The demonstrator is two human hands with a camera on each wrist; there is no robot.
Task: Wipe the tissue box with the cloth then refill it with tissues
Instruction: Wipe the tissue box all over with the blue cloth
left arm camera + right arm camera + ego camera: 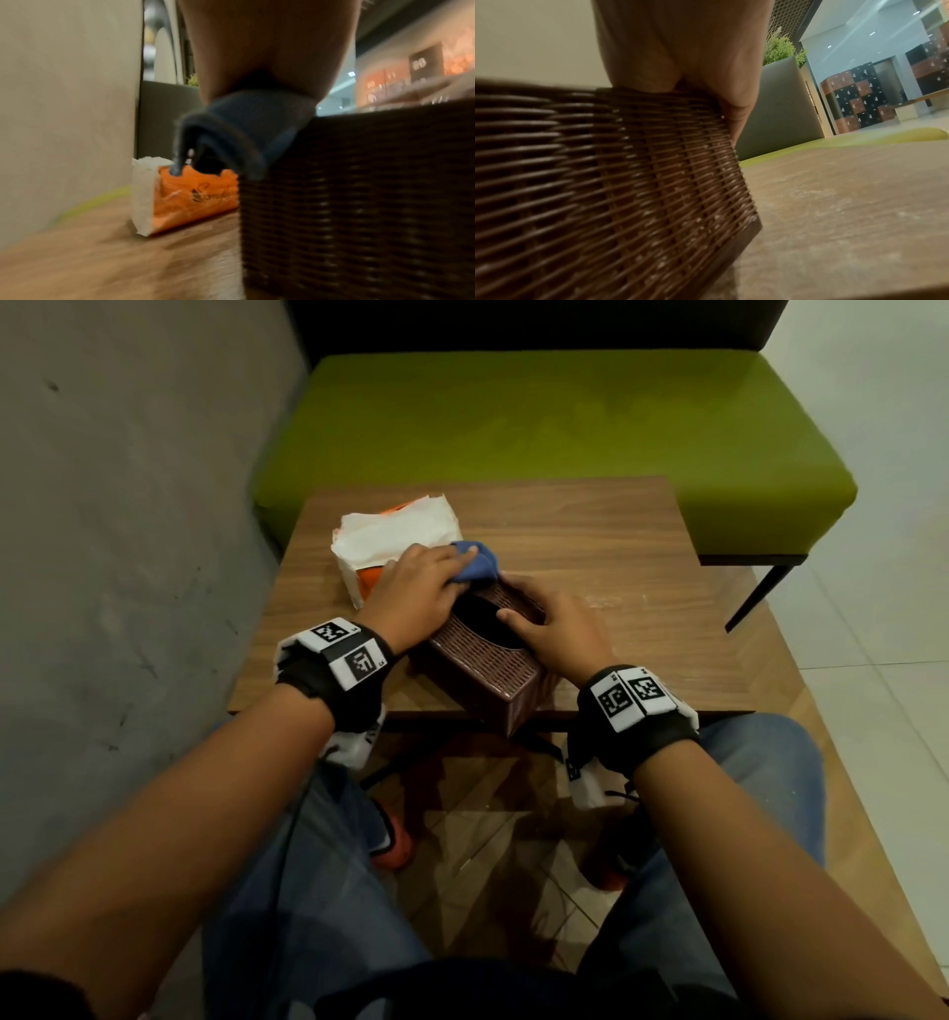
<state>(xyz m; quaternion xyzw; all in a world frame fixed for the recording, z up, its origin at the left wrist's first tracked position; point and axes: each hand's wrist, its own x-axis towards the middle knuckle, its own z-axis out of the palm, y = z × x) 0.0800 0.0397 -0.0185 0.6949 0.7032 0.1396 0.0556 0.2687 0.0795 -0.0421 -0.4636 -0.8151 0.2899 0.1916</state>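
Observation:
A brown woven tissue box with a dark oval opening stands askew at the front edge of the wooden table. My left hand grips a bunched blue cloth and presses it on the box's far left end. The left wrist view shows that cloth draped over the box's top edge. My right hand holds the box's right side, thumb on top beside the opening; its fingers curl down the far wall in the right wrist view. An opened orange tissue pack lies behind my left hand.
A grey wall runs close along the table's left side. A green padded bench stands right behind the table. The table's right half is bare wood with pale smears. My knees are under the front edge.

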